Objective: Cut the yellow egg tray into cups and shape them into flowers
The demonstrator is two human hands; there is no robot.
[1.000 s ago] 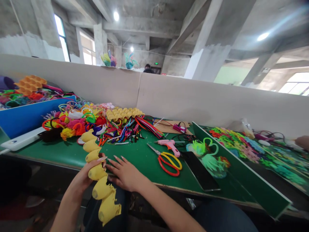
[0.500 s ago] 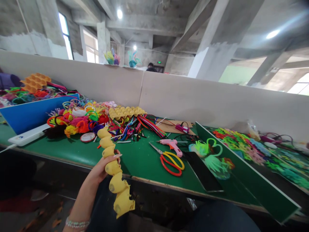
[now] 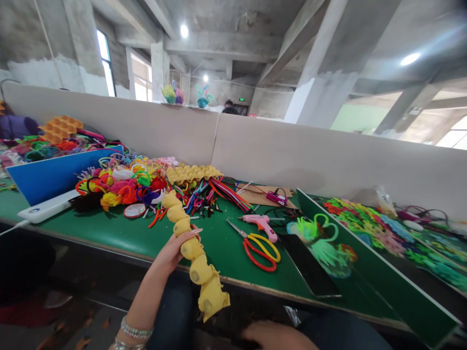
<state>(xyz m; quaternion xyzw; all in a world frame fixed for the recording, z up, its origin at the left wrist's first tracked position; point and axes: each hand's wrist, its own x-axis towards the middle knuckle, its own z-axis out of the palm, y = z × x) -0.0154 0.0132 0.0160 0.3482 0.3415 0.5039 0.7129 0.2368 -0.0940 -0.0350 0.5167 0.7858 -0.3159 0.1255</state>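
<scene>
My left hand (image 3: 178, 250) is closed round the middle of a strip torn from a yellow egg carton (image 3: 199, 267). The strip slants over the table's front edge, its bumpy cups in a row and its lower end ragged. At the bottom edge my right hand (image 3: 277, 335) shows only as a blur, low in front of my lap; its fingers cannot be made out. Scissors with red and yellow handles (image 3: 260, 252) lie partly spread on the green table (image 3: 226, 233). Just behind them is a pink hot glue gun (image 3: 262, 224).
A dark phone (image 3: 310, 267) and green pipe-cleaner pieces (image 3: 324, 243) lie at right, before a green divider (image 3: 368, 262). Pipe cleaners (image 3: 204, 194), a yellow egg tray (image 3: 195, 172) and fuzzy coloured bits (image 3: 120, 184) are heaped behind. A white power strip (image 3: 47, 206) lies left.
My left hand has moved right with the egg carton strip. My right hand has come into view at the bottom. The whole view has shifted slightly.
</scene>
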